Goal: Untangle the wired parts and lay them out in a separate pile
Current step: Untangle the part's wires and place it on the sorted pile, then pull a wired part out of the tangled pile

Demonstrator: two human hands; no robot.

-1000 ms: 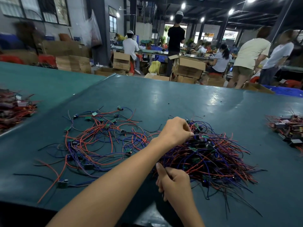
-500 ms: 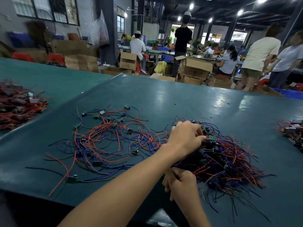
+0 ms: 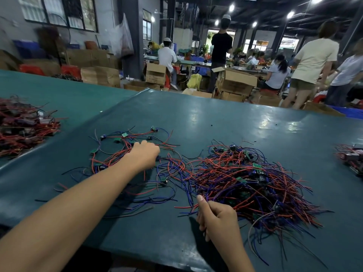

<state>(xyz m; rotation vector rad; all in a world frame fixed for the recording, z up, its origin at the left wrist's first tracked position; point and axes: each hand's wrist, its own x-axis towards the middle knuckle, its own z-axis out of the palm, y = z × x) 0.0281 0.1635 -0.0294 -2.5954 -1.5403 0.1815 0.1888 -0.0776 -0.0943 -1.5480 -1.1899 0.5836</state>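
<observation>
Apparently adds a part to the laid-out pile (image 3: pixel 115 157) on the desk (image 3: pixel 216 118) with the left hand (image 3: pixel 144 154), grip hidden; pinches near wires of the tangled heap (image 3: pixel 245 179) with the right hand (image 3: pixel 216 215). Next: tease one free.

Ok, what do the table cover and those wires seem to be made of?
Table cover: apparently teal vinyl or rubbery sheet, smooth, semi-glossy; it reflects the ceiling lights and ridges softly at its edge. Wires: thin strands in red, blue and black plastic-looking insulation, limp and curling; any metal core is not visible.
</observation>
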